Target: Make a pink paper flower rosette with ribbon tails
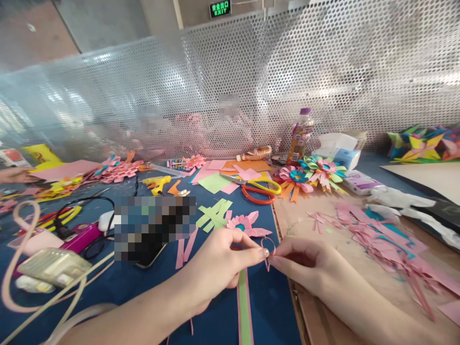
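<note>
Between my two hands a thin pink paper strip [268, 239] is bent into a loop, its ends crossing at the bottom. My left hand [230, 258] pinches it from the left with thumb and forefinger. From the right, my right hand [312, 261] pinches the same loop near its crossing. Just behind lies a pink paper flower [247, 223] with a blue part at its centre. Several light green strips [214, 214] lie to its left. A long green strip with pink edges [245, 306] runs toward me below my left hand.
Scissors with red and yellow handles [257, 188] lie beyond my hands. Pink scraps [377, 235] spread over the cardboard [298, 220] at right. At left are a phone [153, 254], a yellow glue gun [157, 184] and cables. A drink bottle [300, 136] stands behind finished flowers [325, 172].
</note>
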A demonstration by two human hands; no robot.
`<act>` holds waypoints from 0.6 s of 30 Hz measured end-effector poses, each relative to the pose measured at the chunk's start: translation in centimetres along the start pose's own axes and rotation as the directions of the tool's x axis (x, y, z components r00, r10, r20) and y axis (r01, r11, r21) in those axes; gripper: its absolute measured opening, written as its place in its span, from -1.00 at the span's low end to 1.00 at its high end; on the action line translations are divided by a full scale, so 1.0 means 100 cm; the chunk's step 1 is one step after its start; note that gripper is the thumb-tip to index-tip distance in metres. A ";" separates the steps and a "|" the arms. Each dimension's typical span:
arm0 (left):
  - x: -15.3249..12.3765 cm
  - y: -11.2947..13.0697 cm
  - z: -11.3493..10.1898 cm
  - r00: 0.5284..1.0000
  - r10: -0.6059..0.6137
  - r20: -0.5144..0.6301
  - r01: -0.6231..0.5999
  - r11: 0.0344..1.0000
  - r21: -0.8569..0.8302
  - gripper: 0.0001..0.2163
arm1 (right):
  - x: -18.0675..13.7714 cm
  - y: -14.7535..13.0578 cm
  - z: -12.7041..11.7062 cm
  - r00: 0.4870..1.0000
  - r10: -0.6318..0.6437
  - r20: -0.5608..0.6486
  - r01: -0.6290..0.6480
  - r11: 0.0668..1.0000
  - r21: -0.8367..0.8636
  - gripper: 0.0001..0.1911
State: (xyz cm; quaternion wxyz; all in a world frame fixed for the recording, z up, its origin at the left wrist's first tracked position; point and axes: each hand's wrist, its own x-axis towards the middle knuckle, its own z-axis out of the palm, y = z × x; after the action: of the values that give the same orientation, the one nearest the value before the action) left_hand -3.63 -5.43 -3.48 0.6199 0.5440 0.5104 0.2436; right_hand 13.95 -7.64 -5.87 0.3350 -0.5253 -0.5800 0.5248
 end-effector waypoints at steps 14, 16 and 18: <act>0.000 0.002 0.000 1.000 -0.019 0.001 0.019 0.999 -0.029 -0.80 | -0.001 0.001 0.001 1.000 -0.015 -0.010 0.015 1.000 0.020 -0.78; 0.000 0.003 0.000 1.000 -0.022 0.005 0.022 0.999 -0.033 -0.81 | 0.001 0.004 0.002 1.000 -0.019 -0.017 0.020 1.000 0.022 -0.76; 0.000 0.003 0.000 1.000 -0.024 0.007 0.024 0.999 -0.036 -0.80 | 0.003 0.008 0.003 0.999 -0.031 -0.035 0.032 0.999 0.020 -0.75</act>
State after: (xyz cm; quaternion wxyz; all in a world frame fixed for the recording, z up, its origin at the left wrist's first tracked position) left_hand -3.52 -5.39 -3.19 0.6344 0.5273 0.5102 0.2435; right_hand 13.82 -7.51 -6.73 0.3585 -0.5216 -0.5768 0.5164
